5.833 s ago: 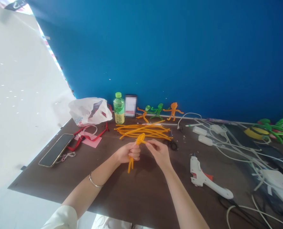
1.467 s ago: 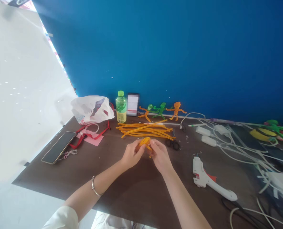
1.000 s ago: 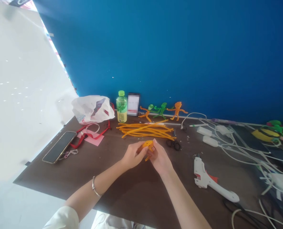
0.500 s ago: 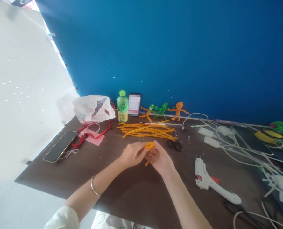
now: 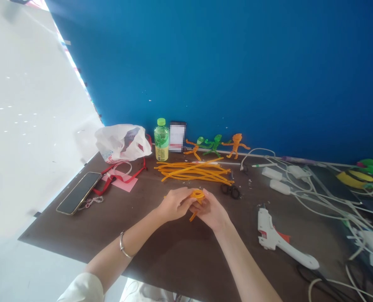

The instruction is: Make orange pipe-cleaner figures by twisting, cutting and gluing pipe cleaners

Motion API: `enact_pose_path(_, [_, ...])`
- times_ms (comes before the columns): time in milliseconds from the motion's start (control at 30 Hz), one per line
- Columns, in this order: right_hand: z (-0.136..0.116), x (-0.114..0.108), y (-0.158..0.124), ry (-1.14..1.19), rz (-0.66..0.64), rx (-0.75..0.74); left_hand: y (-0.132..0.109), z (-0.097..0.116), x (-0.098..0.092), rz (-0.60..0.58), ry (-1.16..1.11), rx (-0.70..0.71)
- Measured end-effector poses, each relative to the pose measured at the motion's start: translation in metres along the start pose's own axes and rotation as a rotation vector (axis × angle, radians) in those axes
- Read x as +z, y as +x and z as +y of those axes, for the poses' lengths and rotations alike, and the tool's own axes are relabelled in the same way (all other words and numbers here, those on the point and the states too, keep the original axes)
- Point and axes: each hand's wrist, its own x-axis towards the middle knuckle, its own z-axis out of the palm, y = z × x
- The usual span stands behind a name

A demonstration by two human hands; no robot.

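An orange pipe cleaner (image 5: 198,194), bent into a small coil, is pinched between my two hands above the table's middle. My left hand (image 5: 176,204) grips it from the left, its fingers closed. From the other side my right hand (image 5: 212,209) holds the coil with curled fingers. A short loose end of the pipe cleaner hangs below the fingers; part of the coil is hidden by them. Just beyond lies a bundle of straight orange pipe cleaners (image 5: 194,172). Black-handled scissors (image 5: 230,191) rest right of the bundle, their blades hard to make out.
Along the blue wall stand a green-capped bottle (image 5: 161,140), a phone (image 5: 177,137) and several pipe-cleaner figures (image 5: 236,146). A white glue gun (image 5: 271,235) and tangled cables (image 5: 318,197) lie right. Leftward are a phone (image 5: 79,193), red strap (image 5: 129,180) and plastic bag (image 5: 120,140).
Both hands stay almost in place around the pipe cleaner. Its coil looks slightly rounder and the hanging end has shifted a little down and left.
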Motion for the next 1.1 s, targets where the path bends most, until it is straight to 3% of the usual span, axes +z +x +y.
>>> enact_pose_path(333, [0.002, -0.001, 0.001, 0.058, -0.001, 0.035, 0.001, 0.003, 0.001, 0.012, -0.029, -0.003])
enact_pose_path(533, [0.004, 0.000, 0.003, 0.036, 0.061, 0.027, 0.001, 0.004, 0.004, 0.026, -0.041, -0.019])
enact_pose_path(767, [0.000, 0.000, 0.005, -0.028, 0.036, -0.125, 0.010, 0.008, 0.002, 0.139, -0.296, -0.228])
enact_pose_path(933, [-0.011, -0.003, 0.000, -0.323, 0.189, -0.281, 0.011, -0.001, 0.005, 0.175, -0.543, -0.442])
enact_pose_path(1100, [-0.016, 0.001, -0.006, -0.636, 0.274, -0.435, 0.011, -0.009, 0.014, 0.171, -0.853, -0.531])
